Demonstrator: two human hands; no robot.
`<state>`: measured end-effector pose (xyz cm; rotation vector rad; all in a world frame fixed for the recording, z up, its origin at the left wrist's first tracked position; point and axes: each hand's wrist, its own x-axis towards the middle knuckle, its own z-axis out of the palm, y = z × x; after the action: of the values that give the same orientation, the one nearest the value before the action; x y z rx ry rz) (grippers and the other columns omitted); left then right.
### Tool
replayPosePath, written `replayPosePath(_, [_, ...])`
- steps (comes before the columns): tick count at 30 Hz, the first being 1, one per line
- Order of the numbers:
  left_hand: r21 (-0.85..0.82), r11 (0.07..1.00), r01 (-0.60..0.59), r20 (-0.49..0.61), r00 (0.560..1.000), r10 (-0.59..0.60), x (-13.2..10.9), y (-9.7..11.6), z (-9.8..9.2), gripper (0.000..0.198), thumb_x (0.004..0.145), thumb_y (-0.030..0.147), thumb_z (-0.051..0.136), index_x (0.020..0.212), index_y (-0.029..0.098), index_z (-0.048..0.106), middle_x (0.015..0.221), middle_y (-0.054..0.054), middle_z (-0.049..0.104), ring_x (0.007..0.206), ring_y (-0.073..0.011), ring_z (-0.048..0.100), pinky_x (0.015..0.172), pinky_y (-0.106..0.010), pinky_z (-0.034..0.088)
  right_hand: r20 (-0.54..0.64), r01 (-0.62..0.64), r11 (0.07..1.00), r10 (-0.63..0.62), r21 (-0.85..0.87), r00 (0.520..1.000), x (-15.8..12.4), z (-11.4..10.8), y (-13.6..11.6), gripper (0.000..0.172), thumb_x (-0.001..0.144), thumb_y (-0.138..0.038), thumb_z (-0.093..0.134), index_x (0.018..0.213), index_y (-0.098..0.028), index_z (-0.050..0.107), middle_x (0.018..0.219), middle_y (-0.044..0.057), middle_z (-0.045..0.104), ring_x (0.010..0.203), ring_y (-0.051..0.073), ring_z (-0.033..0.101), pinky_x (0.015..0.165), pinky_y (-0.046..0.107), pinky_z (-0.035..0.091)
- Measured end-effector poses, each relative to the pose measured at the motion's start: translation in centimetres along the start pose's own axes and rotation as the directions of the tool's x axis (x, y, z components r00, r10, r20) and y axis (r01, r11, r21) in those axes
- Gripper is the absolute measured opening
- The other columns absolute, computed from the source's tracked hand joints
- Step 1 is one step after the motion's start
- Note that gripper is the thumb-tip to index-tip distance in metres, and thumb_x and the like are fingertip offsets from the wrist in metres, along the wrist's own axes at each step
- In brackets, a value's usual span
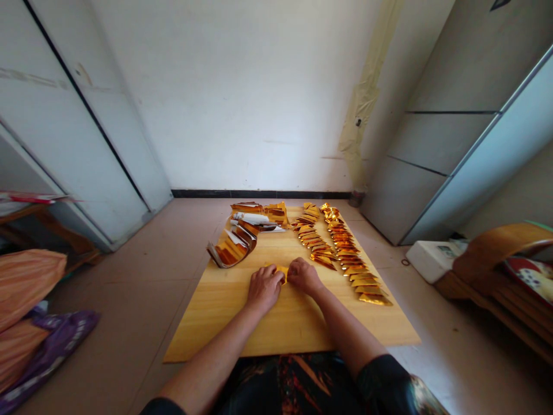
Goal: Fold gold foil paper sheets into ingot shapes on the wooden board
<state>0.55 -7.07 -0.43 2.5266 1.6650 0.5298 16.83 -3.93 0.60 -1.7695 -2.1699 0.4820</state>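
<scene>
Head view, me: both hands are low over the surface (242, 323), a little nearer its far edge than its near one. The left hand (264, 286) and right hand (303, 275) sit knuckles up, almost touching, with a gold sheet (281, 270) between them.

Colleague: Open or closed?

Me: Closed, as far as I can read it. The fingers of both curl down onto the gold sheet, each pinching one side and pressing it flat against the wood. The fingertips themselves are hidden under the knuckles.

Colleague: How much looks finished?

Me: Quite a lot, I judge. Two rows of folded pieces run from the far right corner back along the right edge, overlapping like shingles: the inner row (314, 242) is shorter, and the outer row (352, 259) reaches nearly level with the hands.

Colleague: And what remains?

Me: A curved stack of flat sheets (231, 249) lies just beyond the left hand, towards the left edge, and a looser pile (259, 216) sits at the far edge. Neither looks folded, so I'd put the work past halfway but not close to done. I can't count sheets from here.
</scene>
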Motion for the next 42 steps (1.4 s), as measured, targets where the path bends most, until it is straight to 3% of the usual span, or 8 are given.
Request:
replayPosePath(6, [-0.038,0.999,0.035,0.057,0.998,-0.033,0.0,-0.1,-0.3,0.019,0.083,0.018,0.052,0.095,0.03,0.062,0.115,-0.001,0.055,0.105,-0.0193,0.049,0.089,-0.034,0.037,0.007,0.012,0.999,-0.012,0.039,1.0,0.1,0.0,0.5,0.012,0.076,-0.016,0.059,0.08,-0.022,0.068,0.097,0.0,0.062,0.08,0.011,0.058,0.068,0.02,0.037])
replayPosePath(8, [-0.037,0.999,0.032,0.062,0.998,-0.03,0.0,-0.1,-0.3,0.022,0.082,0.017,0.052,0.097,0.029,0.061,0.117,-0.001,0.055,0.107,-0.0199,0.048,0.09,-0.035,0.037,-0.004,0.016,1.0,-0.016,0.023,1.0,0.0,0.3,0.3,0.007,0.077,-0.024,0.062,0.08,-0.022,0.068,0.097,0.001,0.062,0.082,0.012,0.058,0.068,0.021,0.037])
replayPosePath(12, [-0.031,0.999,0.017,0.036,0.999,-0.016,0.0,-0.2,0.0,0.023,0.08,0.016,0.052,0.099,0.028,0.06,0.119,-0.003,0.054,0.108,-0.0215,0.048,0.09,-0.037,0.038,-0.052,-0.001,1.0,0.0,-0.03,0.999,0.0,0.7,-0.1,0.017,0.074,-0.038,0.068,0.079,-0.022,0.067,0.097,0.002,0.061,0.086,0.016,0.058,0.07,0.024,0.037])
replayPosePath(15, [-0.042,0.999,0.015,0.039,0.999,-0.014,0.0,-0.3,0.0,0.023,0.079,0.015,0.053,0.096,0.029,0.061,0.116,-0.002,0.056,0.107,-0.0209,0.049,0.09,-0.037,0.038,-0.031,-0.004,0.999,0.003,-0.034,1.0,-0.1,0.5,-0.1,0.009,0.077,-0.029,0.065,0.082,-0.023,0.068,0.1,0.002,0.062,0.087,0.015,0.059,0.07,0.024,0.037])
replayPosePath(19, [-0.036,0.998,-0.061,0.03,0.998,0.062,0.1,-1.0,0.0,0.024,0.081,0.014,0.051,0.095,0.029,0.062,0.12,-0.001,0.057,0.11,-0.0205,0.05,0.094,-0.039,0.037,-0.011,0.101,0.994,-0.102,-0.051,0.995,-0.5,0.0,0.1,0.016,0.081,-0.018,0.057,0.089,-0.025,0.07,0.104,0.002,0.064,0.093,0.016,0.056,0.073,0.024,0.037])
replayPosePath(28, [0.04,0.962,-0.271,0.013,0.963,0.271,1.1,-2.5,-1.3,0.025,0.084,0.012,0.051,0.092,0.028,0.067,0.133,-0.005,0.052,0.127,-0.0242,0.041,0.104,-0.049,0.029,-0.026,0.303,0.917,-0.32,-0.258,0.947,-2.2,0.1,-0.7,0.021,0.09,-0.02,0.048,0.093,-0.021,0.068,0.103,0.007,0.064,0.102,0.021,0.049,0.081,0.032,0.037])
replayPosePath(34, [0.058,0.971,-0.231,0.006,0.973,0.231,1.0,-2.0,-2.2,0.021,0.084,0.017,0.053,0.093,0.028,0.068,0.126,-0.006,0.055,0.121,-0.0253,0.043,0.104,-0.049,0.029,-0.002,0.366,0.912,-0.373,-0.187,0.928,-2.9,-0.1,-1.5,0.014,0.084,-0.02,0.054,0.089,-0.021,0.068,0.098,0.006,0.065,0.101,0.02,0.051,0.085,0.03,0.036])
replayPosePath(42, [-0.029,0.993,-0.117,0.0,0.993,0.117,0.5,-2.1,-0.8,0.019,0.084,0.024,0.057,0.1,0.026,0.067,0.105,-0.005,0.062,0.101,-0.0211,0.051,0.087,-0.036,0.04,-0.041,0.396,0.918,-0.397,-0.034,0.917,-2.4,0.1,-0.3,0.016,0.083,-0.017,0.056,0.088,-0.026,0.069,0.095,0.0,0.069,0.096,0.016,0.056,0.082,0.027,0.034])
